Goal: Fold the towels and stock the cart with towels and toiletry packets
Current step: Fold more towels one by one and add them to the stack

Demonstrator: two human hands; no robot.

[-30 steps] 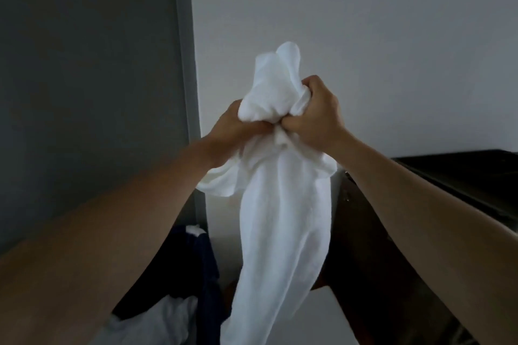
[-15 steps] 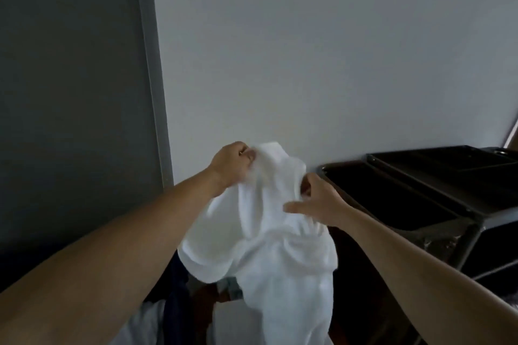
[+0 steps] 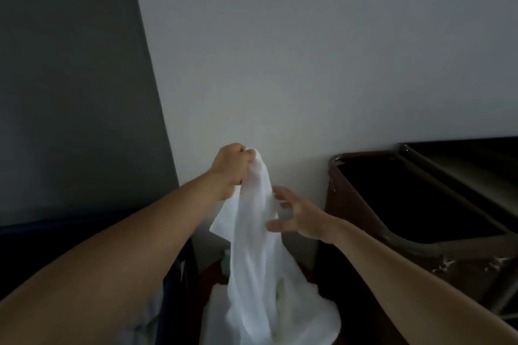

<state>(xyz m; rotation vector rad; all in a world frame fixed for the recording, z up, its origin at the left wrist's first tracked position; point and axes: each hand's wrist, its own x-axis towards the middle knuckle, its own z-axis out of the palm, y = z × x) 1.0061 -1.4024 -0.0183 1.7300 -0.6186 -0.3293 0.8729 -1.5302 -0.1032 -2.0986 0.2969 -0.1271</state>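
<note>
Left of cart (image 3: 350,204): left grip (image 3: 232,165) clamped on towel (image 3: 252,260) top, right grip (image 3: 297,218) spread apart; single hold risks slip.

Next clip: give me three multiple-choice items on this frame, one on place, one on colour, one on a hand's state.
1. The cart stands on which side of the hanging towel? A left B right C behind the camera
2. The towel is: A white B blue C striped
3. The right hand is: A fisted on the towel B open, fingers spread C out of view
Answers: B, its dark bin sits at the right edge; A, plain white cloth; B, only the left hand grips the top.
</note>
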